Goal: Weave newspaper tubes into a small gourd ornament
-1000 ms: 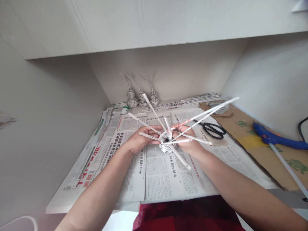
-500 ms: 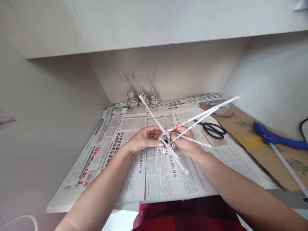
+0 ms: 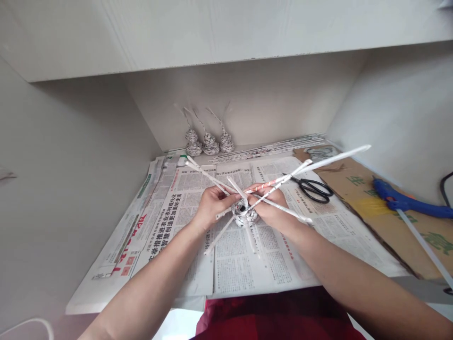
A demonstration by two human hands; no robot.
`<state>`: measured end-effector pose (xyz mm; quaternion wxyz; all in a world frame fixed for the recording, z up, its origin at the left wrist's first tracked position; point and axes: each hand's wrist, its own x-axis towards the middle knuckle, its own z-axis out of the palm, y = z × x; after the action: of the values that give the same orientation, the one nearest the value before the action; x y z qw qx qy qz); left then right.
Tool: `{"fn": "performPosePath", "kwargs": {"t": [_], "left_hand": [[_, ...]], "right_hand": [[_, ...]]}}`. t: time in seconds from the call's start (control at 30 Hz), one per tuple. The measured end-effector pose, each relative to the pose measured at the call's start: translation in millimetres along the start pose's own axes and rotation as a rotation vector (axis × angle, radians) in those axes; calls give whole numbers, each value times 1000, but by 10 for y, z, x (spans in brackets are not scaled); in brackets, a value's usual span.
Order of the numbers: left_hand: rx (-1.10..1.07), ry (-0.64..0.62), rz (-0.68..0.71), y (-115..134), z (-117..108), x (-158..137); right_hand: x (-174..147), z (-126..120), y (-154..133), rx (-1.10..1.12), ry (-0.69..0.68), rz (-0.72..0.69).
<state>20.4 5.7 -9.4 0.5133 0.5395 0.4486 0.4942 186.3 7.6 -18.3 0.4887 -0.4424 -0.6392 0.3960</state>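
Between my hands is a small round woven piece (image 3: 246,217) of rolled newspaper, with a dark opening at its top. Several paper tubes (image 3: 283,182) stick out of it in different directions, and one long tube points to the upper right. My left hand (image 3: 214,205) grips the piece from the left, thumb and fingers closed on its tubes near the opening. On the other side my right hand (image 3: 271,203) is closed around the woven piece and the bases of the tubes, its fingertips partly hidden behind them.
Newspaper sheets (image 3: 184,226) cover the table. Black scissors (image 3: 313,189) lie to the right, near a blue glue gun (image 3: 406,200) on cardboard (image 3: 357,189). Three gourd-shaped woven paper pieces (image 3: 211,144) stand at the back beside a bundle of paper tubes (image 3: 272,150). An overhanging board (image 3: 212,38) is above.
The woven piece has turned between my hands. A tube that pointed toward me on the right has swung away, and tubes now point to the upper left and lower left.
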Motion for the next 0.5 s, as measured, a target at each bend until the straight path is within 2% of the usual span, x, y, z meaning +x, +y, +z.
{"fn": "performPosePath", "kwargs": {"t": [0.1, 0.3, 0.5], "left_hand": [[40, 45, 47, -27, 17, -8], [158, 56, 134, -1, 59, -52], [109, 10, 58, -49, 12, 8]], "right_hand": [[-21, -10, -38, -49, 18, 28], [-28, -26, -77, -54, 2, 109], [-24, -37, -30, -105, 24, 101]]}}
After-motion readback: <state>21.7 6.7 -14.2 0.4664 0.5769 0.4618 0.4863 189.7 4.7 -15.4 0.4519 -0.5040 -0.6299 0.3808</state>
